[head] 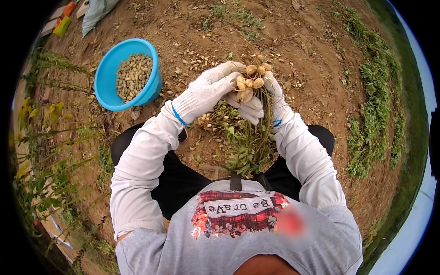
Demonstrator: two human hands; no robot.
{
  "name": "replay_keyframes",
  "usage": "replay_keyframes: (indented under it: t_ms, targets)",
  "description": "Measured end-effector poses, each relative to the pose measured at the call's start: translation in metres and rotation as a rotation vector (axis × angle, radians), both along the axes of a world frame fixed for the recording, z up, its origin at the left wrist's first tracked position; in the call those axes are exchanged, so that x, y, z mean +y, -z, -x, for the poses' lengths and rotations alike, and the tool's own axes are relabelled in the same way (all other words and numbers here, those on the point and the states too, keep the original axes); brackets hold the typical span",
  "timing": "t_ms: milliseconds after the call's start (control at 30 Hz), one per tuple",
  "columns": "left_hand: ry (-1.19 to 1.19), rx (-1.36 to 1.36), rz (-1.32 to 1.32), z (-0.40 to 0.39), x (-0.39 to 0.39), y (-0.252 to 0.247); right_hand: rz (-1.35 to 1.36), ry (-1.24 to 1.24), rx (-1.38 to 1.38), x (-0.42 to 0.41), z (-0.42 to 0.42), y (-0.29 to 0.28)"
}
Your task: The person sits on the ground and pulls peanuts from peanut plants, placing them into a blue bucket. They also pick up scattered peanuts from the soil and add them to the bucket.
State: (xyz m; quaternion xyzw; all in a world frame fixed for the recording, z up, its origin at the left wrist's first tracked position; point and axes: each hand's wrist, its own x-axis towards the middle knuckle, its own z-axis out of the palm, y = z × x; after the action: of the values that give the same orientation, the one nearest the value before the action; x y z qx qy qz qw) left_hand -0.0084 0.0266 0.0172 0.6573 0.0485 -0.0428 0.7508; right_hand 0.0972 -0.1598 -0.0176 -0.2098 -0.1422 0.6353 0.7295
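Note:
Both hands wear white knitted gloves and meet in front of my knees. My right hand point(275, 91) grips a bundle of peanut plants point(256, 137) by the stems near the roots, with the leafy tops hanging down between my legs. At the root end, a cluster of tan peanut pods point(254, 75) faces up. My left hand point(223, 82) closes around pods on the left side of this cluster, thumb on top and fingers underneath. The right fingers are partly hidden behind stems and pods.
A blue plastic basin point(156, 77) holding picked peanuts point(134, 77) stands at the left. Loose pods point(202, 63) lie on the soil beyond my hands. Pulled plants point(371, 113) form a row at the right. Tall weeds point(58, 137) grow at the left; a pale sack point(98, 13) lies at the far left.

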Motion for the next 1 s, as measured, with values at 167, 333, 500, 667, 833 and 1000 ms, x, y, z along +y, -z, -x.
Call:
replay_keyframes:
  t_ms: [167,333,500,667,833,1000]
  targets:
    - [-0.057,-0.125,-0.661,0.001,-0.005,-0.003,0.095,0.078,0.035,-0.003,0.006,-0.004]
    - [0.078,0.010,-1.071,0.002,-0.003,-0.012,0.313,0.110,-0.190,0.004,0.010,-0.005]
    - [0.472,0.271,-1.382,0.005,0.045,-0.010,0.144,0.179,-0.277,-0.003,0.000,-0.021]
    - [-0.024,0.248,-0.134,0.009,0.048,0.005,0.186,0.272,-0.244,0.001,-0.005,-0.030]
    - [-0.062,0.253,0.446,0.005,0.009,0.001,0.411,0.288,-0.464,-0.003,-0.010,-0.014]
    - [-0.115,0.215,-0.152,-0.004,-0.008,-0.014,0.477,0.338,-0.785,-0.003,-0.010,0.008]
